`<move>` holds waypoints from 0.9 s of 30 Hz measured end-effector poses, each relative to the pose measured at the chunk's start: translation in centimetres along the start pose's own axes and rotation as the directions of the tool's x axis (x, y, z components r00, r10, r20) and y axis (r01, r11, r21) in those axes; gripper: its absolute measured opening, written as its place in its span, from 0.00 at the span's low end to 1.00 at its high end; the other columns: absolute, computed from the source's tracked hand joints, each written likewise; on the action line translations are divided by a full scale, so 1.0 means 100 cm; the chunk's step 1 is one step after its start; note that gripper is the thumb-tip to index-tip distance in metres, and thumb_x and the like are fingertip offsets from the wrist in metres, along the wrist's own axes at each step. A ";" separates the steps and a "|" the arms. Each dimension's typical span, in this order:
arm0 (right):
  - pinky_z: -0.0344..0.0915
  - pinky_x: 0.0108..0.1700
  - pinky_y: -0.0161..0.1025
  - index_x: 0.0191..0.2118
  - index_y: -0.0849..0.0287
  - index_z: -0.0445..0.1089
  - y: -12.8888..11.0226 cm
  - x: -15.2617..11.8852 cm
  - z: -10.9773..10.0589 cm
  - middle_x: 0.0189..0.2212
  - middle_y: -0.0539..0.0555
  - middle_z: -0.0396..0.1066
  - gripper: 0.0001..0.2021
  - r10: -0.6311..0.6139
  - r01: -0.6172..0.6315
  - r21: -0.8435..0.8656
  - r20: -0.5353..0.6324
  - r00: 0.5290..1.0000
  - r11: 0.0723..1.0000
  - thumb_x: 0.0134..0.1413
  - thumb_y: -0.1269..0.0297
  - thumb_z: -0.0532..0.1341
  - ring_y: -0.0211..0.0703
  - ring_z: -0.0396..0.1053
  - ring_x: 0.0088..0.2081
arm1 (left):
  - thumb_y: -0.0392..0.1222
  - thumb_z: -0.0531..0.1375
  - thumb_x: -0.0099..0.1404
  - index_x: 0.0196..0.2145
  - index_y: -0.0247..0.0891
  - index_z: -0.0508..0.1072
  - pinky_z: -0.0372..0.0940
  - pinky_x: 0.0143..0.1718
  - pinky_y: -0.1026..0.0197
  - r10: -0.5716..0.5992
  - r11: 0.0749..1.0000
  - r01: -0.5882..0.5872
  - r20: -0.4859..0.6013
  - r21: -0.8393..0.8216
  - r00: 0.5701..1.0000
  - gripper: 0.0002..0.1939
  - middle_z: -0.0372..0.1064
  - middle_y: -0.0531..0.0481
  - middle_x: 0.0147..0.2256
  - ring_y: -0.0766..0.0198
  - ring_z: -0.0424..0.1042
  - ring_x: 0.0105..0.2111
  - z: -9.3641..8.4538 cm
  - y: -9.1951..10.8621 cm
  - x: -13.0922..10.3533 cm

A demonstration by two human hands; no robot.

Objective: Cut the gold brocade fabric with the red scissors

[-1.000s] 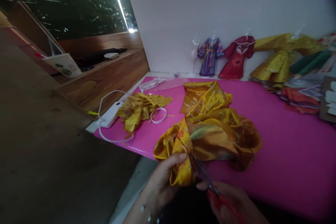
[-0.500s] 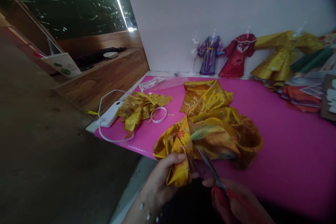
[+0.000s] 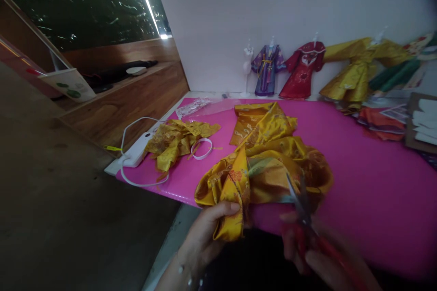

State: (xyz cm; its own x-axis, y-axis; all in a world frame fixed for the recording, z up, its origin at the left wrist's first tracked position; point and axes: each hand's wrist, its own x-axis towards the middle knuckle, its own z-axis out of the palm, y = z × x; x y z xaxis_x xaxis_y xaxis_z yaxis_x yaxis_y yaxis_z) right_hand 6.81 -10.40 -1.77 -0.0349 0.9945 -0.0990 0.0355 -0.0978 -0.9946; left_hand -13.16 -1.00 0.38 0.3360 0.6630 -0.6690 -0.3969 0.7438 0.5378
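A shiny golden patterned fabric (image 3: 273, 152) lies bunched on the pink table, its near end hanging at the table's front edge. My left hand (image 3: 211, 227) pinches that near end, thumb on top, beside a seam with dark stitching. In my right hand (image 3: 314, 254) are red-handled scissors (image 3: 302, 209), their blades parted and pointing up and away. The blades are to the right of the held end, over the fabric's front part, and slightly blurred.
Golden scraps (image 3: 177, 138), a white ring (image 3: 201, 149) and a white power strip (image 3: 138, 152) with a cord lie left on the pink table (image 3: 368, 182). Small purple (image 3: 268, 70), red (image 3: 303, 70) and yellow (image 3: 358, 70) garments stand along the back wall.
My right hand has moved to the right with the scissors, away from the held fabric end. My left hand keeps its hold. The view has shifted slightly.
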 end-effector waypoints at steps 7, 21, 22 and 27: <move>0.73 0.39 0.43 0.55 0.52 0.66 -0.030 0.026 -0.027 0.40 0.57 0.78 0.20 -0.088 0.045 -0.254 -0.162 0.983 0.966 0.58 0.53 0.59 0.48 0.76 0.36 | 0.23 0.60 0.59 0.36 0.29 0.77 0.74 0.30 0.65 0.158 0.987 -0.159 -0.057 -0.026 0.986 0.09 0.79 0.46 0.27 0.62 0.78 0.24 -0.006 0.017 0.005; 0.68 0.38 0.46 0.48 0.62 0.69 -0.043 0.112 -0.018 0.33 0.61 0.78 0.13 -0.176 0.140 -0.814 0.047 0.983 0.564 0.58 0.74 0.55 0.55 0.76 0.36 | 0.25 0.56 0.67 0.44 0.29 0.73 0.75 0.26 0.65 0.368 0.930 -0.366 -0.153 0.038 0.917 0.11 0.80 0.45 0.28 0.62 0.79 0.20 -0.002 0.031 -0.003; 0.69 0.39 0.46 0.49 0.62 0.68 -0.042 0.111 -0.021 0.33 0.60 0.78 0.13 -0.186 0.147 -0.796 0.045 0.982 0.587 0.59 0.72 0.55 0.54 0.76 0.36 | 0.25 0.56 0.66 0.45 0.28 0.73 0.76 0.29 0.64 0.342 0.939 -0.343 -0.148 0.021 0.928 0.11 0.80 0.44 0.29 0.60 0.80 0.23 0.000 0.029 -0.002; 0.74 0.42 0.45 0.57 0.60 0.62 -0.033 0.070 -0.037 0.41 0.61 0.77 0.21 -0.229 0.092 -0.559 -0.182 0.956 0.824 0.63 0.55 0.56 0.51 0.77 0.39 | 0.27 0.54 0.69 0.46 0.25 0.73 0.76 0.29 0.63 0.109 0.989 -0.121 -0.128 -0.089 0.986 0.11 0.81 0.42 0.31 0.60 0.80 0.25 0.009 0.019 0.000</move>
State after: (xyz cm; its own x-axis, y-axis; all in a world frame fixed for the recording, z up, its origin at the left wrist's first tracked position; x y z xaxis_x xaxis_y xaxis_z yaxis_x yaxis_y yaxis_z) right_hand 10.14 -3.02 0.92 0.1403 0.9803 0.1393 0.5838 0.0318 -0.8112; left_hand -13.15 0.48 1.85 0.1787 0.7238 -0.6665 -0.5087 0.6478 0.5671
